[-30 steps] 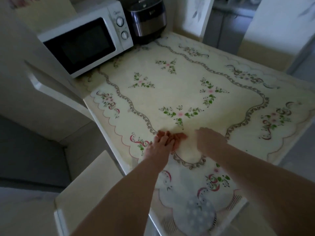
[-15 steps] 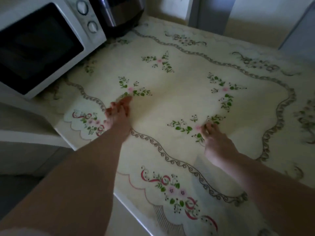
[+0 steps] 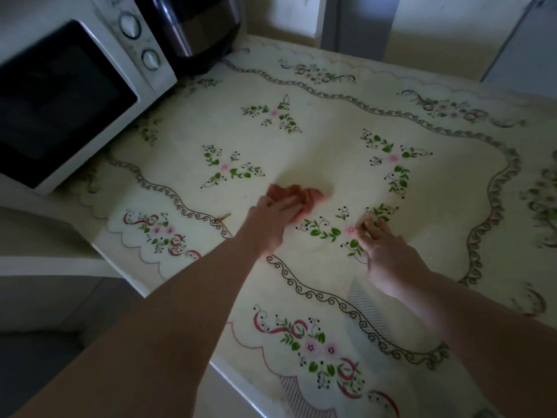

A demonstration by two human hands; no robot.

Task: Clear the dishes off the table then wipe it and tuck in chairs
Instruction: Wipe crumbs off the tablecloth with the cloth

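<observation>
Mid-frame, the left hand (image 3: 275, 220) presses flat-fingered on a cloth (image 3: 313, 197). The right hand (image 3: 388, 254) lies flat on the table (image 3: 331, 140), right of centre.

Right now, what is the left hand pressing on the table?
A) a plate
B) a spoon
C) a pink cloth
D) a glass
C: the left hand lies with fingers straight on a pink cloth, which it holds against the flowered tablecloth.

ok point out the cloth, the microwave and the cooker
cloth (image 3: 313, 197): head view, on the pink edge that shows at its right.
microwave (image 3: 60, 104): head view, on the middle of the dark door.
cooker (image 3: 199, 28): head view, on its dark front wall.
</observation>
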